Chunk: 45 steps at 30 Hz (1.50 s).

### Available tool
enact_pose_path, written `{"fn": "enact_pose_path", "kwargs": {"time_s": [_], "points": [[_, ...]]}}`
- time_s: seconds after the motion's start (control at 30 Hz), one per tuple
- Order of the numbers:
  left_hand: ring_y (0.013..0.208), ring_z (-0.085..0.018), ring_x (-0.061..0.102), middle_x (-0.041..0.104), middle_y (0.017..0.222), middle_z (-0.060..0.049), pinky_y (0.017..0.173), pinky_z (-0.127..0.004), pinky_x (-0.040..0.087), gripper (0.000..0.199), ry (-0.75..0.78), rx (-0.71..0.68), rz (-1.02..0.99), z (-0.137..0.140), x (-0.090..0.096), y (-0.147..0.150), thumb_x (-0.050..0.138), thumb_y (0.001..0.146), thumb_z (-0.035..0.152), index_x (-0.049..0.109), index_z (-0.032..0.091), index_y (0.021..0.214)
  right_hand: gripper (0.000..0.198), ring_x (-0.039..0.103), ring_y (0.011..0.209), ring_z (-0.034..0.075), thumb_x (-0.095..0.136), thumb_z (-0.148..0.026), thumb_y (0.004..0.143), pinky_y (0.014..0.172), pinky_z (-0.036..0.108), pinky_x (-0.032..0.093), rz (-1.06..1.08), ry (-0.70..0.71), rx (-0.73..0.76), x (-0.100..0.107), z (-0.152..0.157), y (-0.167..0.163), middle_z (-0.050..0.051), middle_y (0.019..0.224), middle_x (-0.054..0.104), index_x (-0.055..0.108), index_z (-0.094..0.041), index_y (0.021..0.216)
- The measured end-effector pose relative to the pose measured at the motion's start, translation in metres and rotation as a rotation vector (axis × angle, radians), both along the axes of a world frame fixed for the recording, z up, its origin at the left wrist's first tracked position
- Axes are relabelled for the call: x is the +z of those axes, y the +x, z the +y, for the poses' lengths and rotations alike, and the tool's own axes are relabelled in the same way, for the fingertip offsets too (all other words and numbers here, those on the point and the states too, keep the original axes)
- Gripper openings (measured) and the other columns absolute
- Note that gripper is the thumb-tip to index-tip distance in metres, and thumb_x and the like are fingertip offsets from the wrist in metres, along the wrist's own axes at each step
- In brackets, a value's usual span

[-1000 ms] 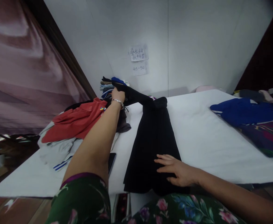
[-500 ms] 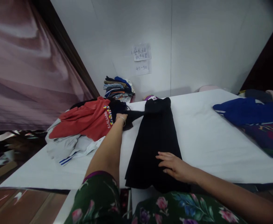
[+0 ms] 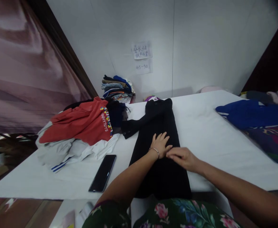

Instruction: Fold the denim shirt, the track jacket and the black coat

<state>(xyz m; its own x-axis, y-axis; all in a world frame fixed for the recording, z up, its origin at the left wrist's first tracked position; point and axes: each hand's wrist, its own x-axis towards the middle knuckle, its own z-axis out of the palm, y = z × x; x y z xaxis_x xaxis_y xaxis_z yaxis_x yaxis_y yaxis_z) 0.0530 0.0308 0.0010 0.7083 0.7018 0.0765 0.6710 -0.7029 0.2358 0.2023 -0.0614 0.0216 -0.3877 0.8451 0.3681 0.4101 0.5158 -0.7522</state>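
Observation:
A long black jacket (image 3: 162,180) lies lengthwise in front of me, narrowed into a strip. One of its sleeves (image 3: 135,125) slants across the upper part, and the cuff sticks out past the left edge. My left hand (image 3: 160,145), with a bracelet at the wrist, rests flat on the middle of the jacket with its fingers spread. Just beside its thumb is my right hand (image 3: 183,159), over the jacket's right side. The right fingers are pressed together at the tips; whatever they pinch, if anything, is hidden against the dark cloth.
On the left of the white table (image 3: 205,139) lie a red sweatshirt (image 3: 77,122), other loose clothes and a phone (image 3: 102,173). A folded stack (image 3: 117,87) stands by the wall. Blue clothing (image 3: 255,112) lies at right. Handwritten papers (image 3: 142,57) hang on the wall.
My left hand has let go of the sleeve and come back to the jacket's middle. The sleeve now lies slanting downward. My right hand has moved slightly up and its fingers have closed.

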Motion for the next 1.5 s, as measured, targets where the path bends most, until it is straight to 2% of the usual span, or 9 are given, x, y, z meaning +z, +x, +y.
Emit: {"fn": "enact_pose_path", "kwargs": {"time_s": [0.13,0.2,0.27,0.37,0.7,0.9,1.13,1.3,1.5], "points": [[0.137,-0.026,0.028,0.032,0.150,-0.007,0.114,-0.053,0.011,0.055,0.028,0.021,-0.010,0.001,-0.001,-0.003,0.038,0.089,0.053,0.042,0.025,0.137,0.024,0.066,0.080,0.017,0.049,-0.028,0.085,0.078,0.031,0.052,0.137,-0.076,-0.390,-0.005,0.071,0.030,0.004,0.089,0.071,0.066,-0.019,0.099],[0.137,-0.026,0.029,0.033,0.150,-0.006,0.114,-0.053,0.010,0.055,0.027,0.028,-0.014,0.002,0.000,-0.002,0.038,0.089,0.053,0.044,0.026,0.136,0.029,0.066,0.081,0.016,0.045,-0.027,0.087,0.077,0.031,0.052,0.040,-0.118,-0.548,-0.009,0.108,0.039,0.005,0.094,0.071,0.065,-0.017,0.105],[0.138,-0.026,0.026,0.035,0.149,-0.005,0.115,-0.053,0.011,0.054,0.027,0.038,-0.017,0.002,0.000,-0.002,0.039,0.088,0.054,0.045,0.027,0.135,0.030,0.064,0.090,0.016,0.044,-0.025,0.088,0.083,0.031,0.050,-0.137,-0.103,-0.642,-0.012,0.137,0.042,0.005,0.102,0.069,0.065,-0.018,0.107],[0.140,-0.028,0.019,0.038,0.147,-0.005,0.115,-0.052,0.012,0.056,0.030,0.047,-0.020,0.001,-0.001,-0.001,0.038,0.088,0.055,0.047,0.025,0.134,0.028,0.059,0.103,0.018,0.047,-0.025,0.088,0.090,0.030,0.044,-0.297,-0.086,-0.684,-0.014,0.162,0.040,0.005,0.111,0.067,0.068,-0.019,0.104],[0.140,-0.027,0.021,0.040,0.145,-0.006,0.115,-0.052,0.008,0.056,-0.005,0.042,-0.019,0.003,-0.001,-0.001,0.035,0.088,0.055,0.049,0.024,0.132,0.033,0.058,0.102,0.022,0.045,-0.029,0.090,0.081,0.029,0.042,-0.593,-0.173,-0.674,-0.032,0.176,0.030,0.011,0.112,0.063,0.066,-0.017,0.112],[0.138,-0.027,0.024,0.041,0.145,-0.008,0.115,-0.052,0.008,0.056,-0.015,0.036,-0.023,0.003,-0.001,0.000,0.035,0.089,0.054,0.049,0.021,0.132,0.028,0.059,0.096,0.023,0.043,-0.026,0.090,0.079,0.030,0.041,-0.636,-0.180,-0.630,-0.034,0.185,0.027,0.013,0.104,0.063,0.069,-0.015,0.095],[0.138,-0.025,0.024,0.040,0.146,-0.006,0.115,-0.052,0.008,0.056,0.004,0.040,-0.002,0.003,-0.001,-0.001,0.032,0.090,0.055,0.048,0.021,0.133,0.016,0.061,0.092,0.022,0.047,-0.021,0.085,0.078,0.030,0.042,-0.395,-0.174,-0.686,-0.044,0.193,0.031,0.012,0.098,0.064,0.062,-0.016,0.087],[0.138,-0.025,0.025,0.040,0.146,-0.006,0.115,-0.052,0.010,0.056,0.018,0.033,0.001,0.003,-0.001,-0.002,0.033,0.090,0.055,0.047,0.022,0.132,0.023,0.061,0.063,0.014,0.031,-0.023,0.089,0.058,0.023,0.045,-0.094,-0.195,-0.742,-0.049,0.189,0.047,0.003,0.067,0.062,0.053,-0.017,0.084],[0.138,-0.025,0.024,0.040,0.146,-0.005,0.115,-0.051,0.009,0.056,0.028,0.035,-0.008,0.003,-0.004,-0.002,0.033,0.090,0.055,0.046,0.023,0.133,0.017,0.055,0.049,0.010,0.037,-0.027,0.085,0.049,0.021,0.042,0.079,-0.160,-0.743,-0.047,0.193,0.050,0.000,0.064,0.060,0.050,-0.019,0.077]]}}
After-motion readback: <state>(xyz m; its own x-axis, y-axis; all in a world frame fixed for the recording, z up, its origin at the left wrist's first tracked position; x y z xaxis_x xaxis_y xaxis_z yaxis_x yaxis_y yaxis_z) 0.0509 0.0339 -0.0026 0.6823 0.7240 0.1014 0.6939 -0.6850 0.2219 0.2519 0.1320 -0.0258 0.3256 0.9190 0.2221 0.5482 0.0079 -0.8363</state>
